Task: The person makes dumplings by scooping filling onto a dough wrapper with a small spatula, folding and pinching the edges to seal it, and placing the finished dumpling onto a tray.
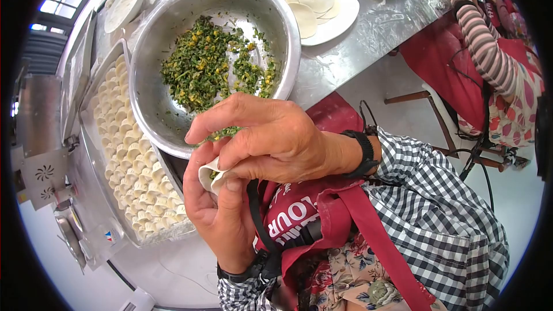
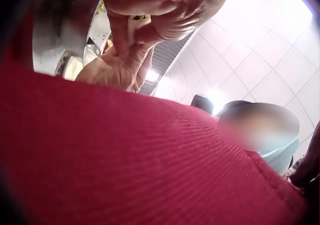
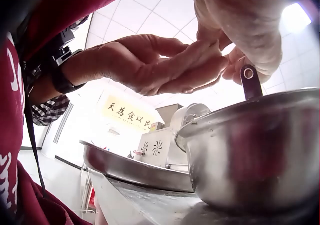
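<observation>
A small white dumpling (image 1: pixel 212 176) with green filling showing in its folded wrapper is held between both hands, near the bowl's front rim. My left hand (image 1: pixel 222 222) cups it from below, thumb against its edge. From above, my right hand (image 1: pixel 276 135) pinches the wrapper's edge between thumb and fingers. In the left wrist view the dumpling (image 2: pixel 138 23) is partly covered by fingers, a bit of filling visible. Beneath the right hand, the right wrist view shows a dark strip with a metal eyelet (image 3: pixel 251 85), close to the bowl rim.
A steel bowl (image 1: pixel 141 89) holds chopped green and yellow filling. Left of it, a tray (image 1: pixel 167 241) carries rows of folded dumplings. Plates (image 1: pixel 348 8) with round wrappers stand on the floury metal table (image 1: pixel 377 37). Another person's striped arm (image 1: pixel 487 40) reaches in at the right.
</observation>
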The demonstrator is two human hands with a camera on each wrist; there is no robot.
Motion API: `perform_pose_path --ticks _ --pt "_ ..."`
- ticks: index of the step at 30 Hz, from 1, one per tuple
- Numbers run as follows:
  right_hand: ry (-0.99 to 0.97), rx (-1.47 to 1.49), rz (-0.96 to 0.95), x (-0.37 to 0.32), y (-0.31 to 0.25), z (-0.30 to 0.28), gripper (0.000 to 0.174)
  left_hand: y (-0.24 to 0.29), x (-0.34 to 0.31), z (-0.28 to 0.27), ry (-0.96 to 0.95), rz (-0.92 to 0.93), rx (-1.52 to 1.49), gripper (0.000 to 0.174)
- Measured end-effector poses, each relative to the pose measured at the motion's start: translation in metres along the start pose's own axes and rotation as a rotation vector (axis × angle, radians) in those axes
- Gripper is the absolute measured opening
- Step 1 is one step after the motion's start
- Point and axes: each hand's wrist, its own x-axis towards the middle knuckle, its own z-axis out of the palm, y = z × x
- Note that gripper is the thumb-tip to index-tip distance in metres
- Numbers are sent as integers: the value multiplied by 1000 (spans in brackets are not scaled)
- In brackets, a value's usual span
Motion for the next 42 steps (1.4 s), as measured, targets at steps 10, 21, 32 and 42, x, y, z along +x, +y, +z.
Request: perform_pose_path --ticks 10,21,32,42 --pt "-41 34 84 1 -5 -6 14 0 -3 -9 -25 -64 95 48" --pt "-46 56 28 -2 0 -4 9 3 3 1 1 -162 -42 59" --pt "-87 -32 -10 -2 -1 -7 17 -5 -1 -5 -26 -15 111 50" --pt "-116 -52 61 -4 -5 -8 12 0 -1 -8 -88 -97 242 47"
